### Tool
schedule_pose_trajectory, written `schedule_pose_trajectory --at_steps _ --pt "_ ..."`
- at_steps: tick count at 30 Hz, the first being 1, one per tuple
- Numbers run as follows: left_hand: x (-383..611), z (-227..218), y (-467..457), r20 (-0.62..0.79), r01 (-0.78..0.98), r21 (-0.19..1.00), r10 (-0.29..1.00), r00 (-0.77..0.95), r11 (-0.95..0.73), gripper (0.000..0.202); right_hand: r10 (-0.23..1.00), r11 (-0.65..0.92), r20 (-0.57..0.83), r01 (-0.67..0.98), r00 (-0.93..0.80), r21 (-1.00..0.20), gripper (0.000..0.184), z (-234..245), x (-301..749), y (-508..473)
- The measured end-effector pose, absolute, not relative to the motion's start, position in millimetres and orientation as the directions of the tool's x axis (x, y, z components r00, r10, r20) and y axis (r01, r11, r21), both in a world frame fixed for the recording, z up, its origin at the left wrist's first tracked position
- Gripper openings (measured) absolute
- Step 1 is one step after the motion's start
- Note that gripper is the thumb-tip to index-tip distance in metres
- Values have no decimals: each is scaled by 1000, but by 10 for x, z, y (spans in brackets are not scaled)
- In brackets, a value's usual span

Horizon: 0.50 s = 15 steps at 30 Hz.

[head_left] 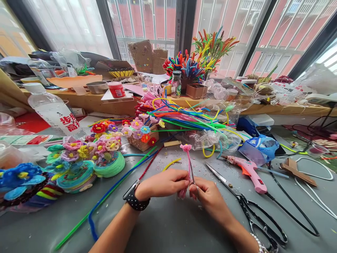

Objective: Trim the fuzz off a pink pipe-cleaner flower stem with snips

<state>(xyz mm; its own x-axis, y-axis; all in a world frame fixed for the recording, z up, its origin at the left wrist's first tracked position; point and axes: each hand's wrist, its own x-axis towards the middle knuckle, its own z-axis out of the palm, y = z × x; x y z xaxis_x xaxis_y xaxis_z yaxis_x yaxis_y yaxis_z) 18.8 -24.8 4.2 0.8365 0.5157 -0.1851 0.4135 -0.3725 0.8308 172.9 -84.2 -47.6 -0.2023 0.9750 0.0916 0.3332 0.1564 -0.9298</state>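
My left hand (pixel 164 183) and my right hand (pixel 209 196) meet at the middle of the grey table (pixel 168 225), both pinched on a pink pipe-cleaner flower stem (pixel 188 165). The stem stands nearly upright, with a small pink flower head (pixel 185 147) on top. Its fuzzy lower end sits between my fingers. A thin metal rod runs along the stem by my right fingertips. A black watch (pixel 134 199) is on my left wrist.
Scissors (pixel 247 207) and a pink glue gun (pixel 249 170) lie right of my hands. Loose pipe cleaners in a clear bag (pixel 200 123) lie behind. Finished pipe-cleaner flowers (pixel 86 151), a small basket (pixel 143 140) and a water bottle (pixel 54 110) stand at left. A long green and blue stem (pixel 105 200) crosses the table.
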Motion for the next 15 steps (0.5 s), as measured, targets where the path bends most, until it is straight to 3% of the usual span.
schedule_pose_trajectory --at_steps 8,15 --pt "186 83 -254 -225 449 833 544 809 -324 19 983 148 93 385 -159 -911 52 -452 1750 -839" --pt "246 22 -262 -85 348 902 684 725 -257 25 981 190 153 440 -118 -877 49 -458 1701 -869"
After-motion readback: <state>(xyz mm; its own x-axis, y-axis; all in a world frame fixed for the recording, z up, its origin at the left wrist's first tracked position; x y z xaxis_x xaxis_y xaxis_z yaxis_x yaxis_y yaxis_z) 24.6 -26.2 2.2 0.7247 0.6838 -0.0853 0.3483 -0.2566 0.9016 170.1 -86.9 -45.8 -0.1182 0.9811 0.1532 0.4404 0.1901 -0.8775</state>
